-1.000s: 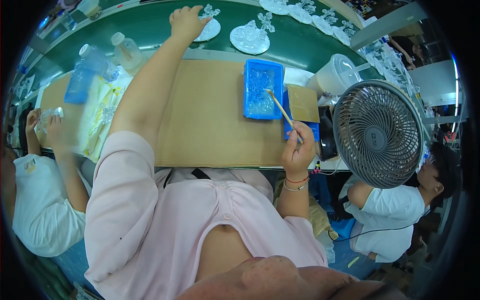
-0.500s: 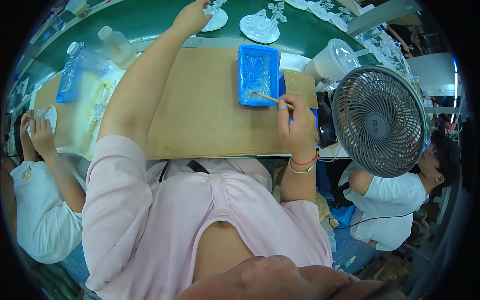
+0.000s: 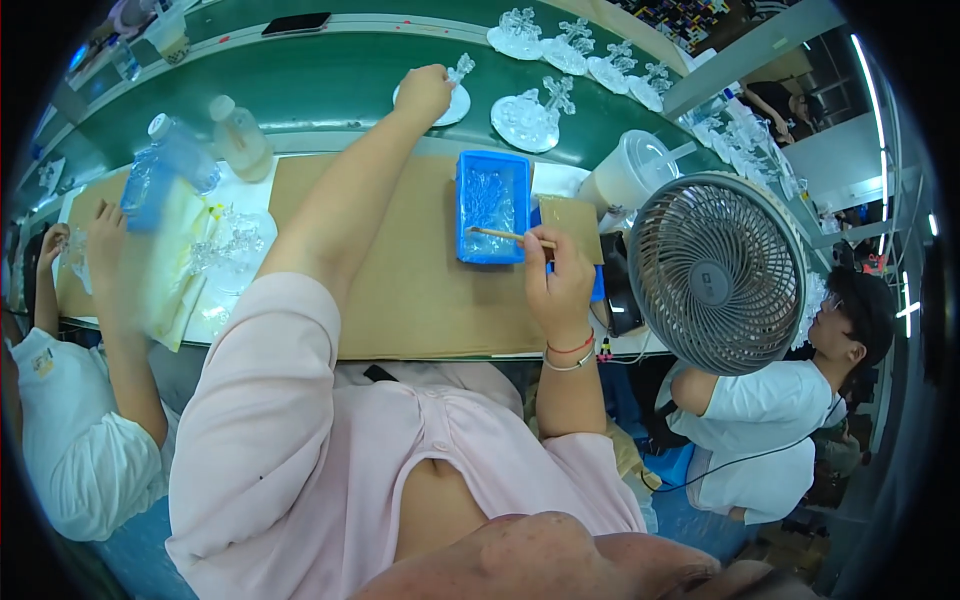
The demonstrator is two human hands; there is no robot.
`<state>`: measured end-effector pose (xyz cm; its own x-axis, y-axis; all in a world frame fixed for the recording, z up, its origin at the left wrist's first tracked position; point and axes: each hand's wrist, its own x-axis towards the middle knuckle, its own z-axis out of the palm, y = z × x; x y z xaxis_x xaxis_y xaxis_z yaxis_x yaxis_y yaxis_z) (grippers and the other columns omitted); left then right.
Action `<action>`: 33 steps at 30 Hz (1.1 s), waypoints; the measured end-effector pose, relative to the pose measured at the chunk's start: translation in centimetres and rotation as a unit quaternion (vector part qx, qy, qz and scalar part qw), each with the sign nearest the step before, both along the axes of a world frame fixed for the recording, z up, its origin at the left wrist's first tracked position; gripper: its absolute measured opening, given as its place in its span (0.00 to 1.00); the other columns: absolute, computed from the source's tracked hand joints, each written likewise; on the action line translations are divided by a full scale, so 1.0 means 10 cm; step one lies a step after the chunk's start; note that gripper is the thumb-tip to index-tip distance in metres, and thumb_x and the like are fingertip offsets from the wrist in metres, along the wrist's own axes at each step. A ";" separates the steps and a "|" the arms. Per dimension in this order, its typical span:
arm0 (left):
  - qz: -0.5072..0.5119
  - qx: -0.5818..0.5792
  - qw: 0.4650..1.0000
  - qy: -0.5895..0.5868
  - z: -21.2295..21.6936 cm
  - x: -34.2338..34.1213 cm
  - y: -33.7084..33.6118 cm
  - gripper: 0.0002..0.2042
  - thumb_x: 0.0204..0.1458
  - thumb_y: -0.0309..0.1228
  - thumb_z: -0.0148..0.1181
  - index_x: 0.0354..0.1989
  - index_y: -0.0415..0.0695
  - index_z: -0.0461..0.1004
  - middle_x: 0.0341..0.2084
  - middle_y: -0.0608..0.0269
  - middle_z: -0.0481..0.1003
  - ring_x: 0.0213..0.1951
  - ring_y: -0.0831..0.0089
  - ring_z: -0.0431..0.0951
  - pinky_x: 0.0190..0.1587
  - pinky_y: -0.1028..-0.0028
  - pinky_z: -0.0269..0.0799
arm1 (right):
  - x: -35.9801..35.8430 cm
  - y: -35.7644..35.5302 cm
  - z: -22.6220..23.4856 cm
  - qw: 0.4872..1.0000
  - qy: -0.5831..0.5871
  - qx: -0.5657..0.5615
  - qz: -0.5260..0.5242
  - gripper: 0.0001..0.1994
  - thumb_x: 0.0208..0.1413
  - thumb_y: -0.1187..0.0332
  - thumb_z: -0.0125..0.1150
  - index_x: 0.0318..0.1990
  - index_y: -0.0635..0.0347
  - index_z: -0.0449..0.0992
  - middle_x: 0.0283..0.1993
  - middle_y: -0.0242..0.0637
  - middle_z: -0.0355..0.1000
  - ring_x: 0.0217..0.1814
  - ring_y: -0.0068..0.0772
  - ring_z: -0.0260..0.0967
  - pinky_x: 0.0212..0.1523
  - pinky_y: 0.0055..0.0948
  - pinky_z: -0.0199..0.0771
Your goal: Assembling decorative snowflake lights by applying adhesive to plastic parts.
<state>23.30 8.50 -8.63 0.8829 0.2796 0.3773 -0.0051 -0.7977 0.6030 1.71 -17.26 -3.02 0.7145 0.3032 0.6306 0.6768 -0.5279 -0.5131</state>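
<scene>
On the green surface ahead, my left hand (image 3: pixel 425 94) is closed around a clear cross-shaped ornament (image 3: pixel 459 70) that has a round white base (image 3: pixel 457 106); the palm and fingers hide most of it. Nearer to me, my right hand (image 3: pixel 563 277) pinches a thin wooden stick (image 3: pixel 500 235) between thumb and fingers. Its tip reaches left over the blue rectangular tray (image 3: pixel 462 215), which holds a clear, glossy substance (image 3: pixel 492 195). Just right of the held ornament stands a similar one (image 3: pixel 527 120) on its own disc.
Brown cardboard (image 3: pixel 430 310) covers the near table. A grey fan (image 3: pixel 715 275) and a lidded tub (image 3: pixel 625 175) stand at right. Two bottles (image 3: pixel 240 140) (image 3: pixel 165 165) are at left, near a co-worker's hand (image 3: pixel 106 228). More ornaments (image 3: pixel 567 48) line the far edge; another person (image 3: pixel 790 400) sits at right.
The view has tilted up, showing more ornaments and a dark flat device at the far side. My left hand has moved further over the ornament. My right hand keeps the stick over the tray.
</scene>
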 end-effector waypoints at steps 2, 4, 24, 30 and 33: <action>0.016 0.104 0.994 -0.033 0.09 0.01 0.09 0.12 0.53 0.37 0.61 0.37 0.40 0.77 0.23 0.59 0.79 0.26 0.70 0.81 0.30 0.71 0.75 | 0.01 0.01 0.03 1.000 -0.002 0.003 0.016 0.05 0.59 0.72 0.57 0.36 0.65 0.73 0.28 0.40 0.76 0.26 0.31 0.73 0.27 0.25 0.70; -0.009 0.065 0.998 -0.009 0.34 -0.01 0.25 0.12 0.54 0.35 0.59 0.40 0.41 0.77 0.25 0.59 0.79 0.29 0.70 0.80 0.34 0.71 0.74 | 0.00 -0.02 -0.01 0.999 -0.001 -0.024 0.021 0.05 0.59 0.71 0.57 0.36 0.64 0.73 0.28 0.40 0.76 0.26 0.31 0.73 0.27 0.25 0.70; -0.320 -0.320 0.880 0.143 0.45 -2.66 0.90 0.13 0.64 0.40 0.44 0.34 0.45 0.69 0.27 0.71 0.65 0.36 0.79 0.65 0.44 0.77 0.62 | -0.07 -0.13 -0.23 0.993 0.020 0.108 -0.036 0.07 0.62 0.69 0.54 0.39 0.64 0.71 0.28 0.38 0.76 0.24 0.19 0.70 0.27 0.19 0.69; -0.360 -0.337 0.851 0.178 0.13 -2.67 0.97 0.21 0.63 0.50 0.38 0.29 0.46 0.67 0.26 0.70 0.64 0.33 0.76 0.63 0.43 0.75 0.58 | -0.08 -0.11 -0.31 0.996 0.024 0.076 -0.046 0.07 0.62 0.69 0.54 0.40 0.65 0.71 0.29 0.37 0.76 0.25 0.19 0.69 0.28 0.18 0.69; -0.384 -0.294 0.857 0.181 0.37 -2.65 0.86 0.24 0.62 0.53 0.38 0.28 0.45 0.67 0.28 0.67 0.65 0.35 0.73 0.64 0.43 0.75 0.58 | -0.10 -0.11 -0.31 0.995 0.037 0.078 -0.052 0.07 0.62 0.69 0.53 0.40 0.65 0.71 0.29 0.37 0.76 0.25 0.19 0.69 0.27 0.18 0.68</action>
<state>-3.18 17.06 -4.90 0.9211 -0.3878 0.0340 -0.1208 -0.2016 0.9720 0.67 -18.35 -6.12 0.7826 0.1276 0.6093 0.5804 -0.5032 -0.6402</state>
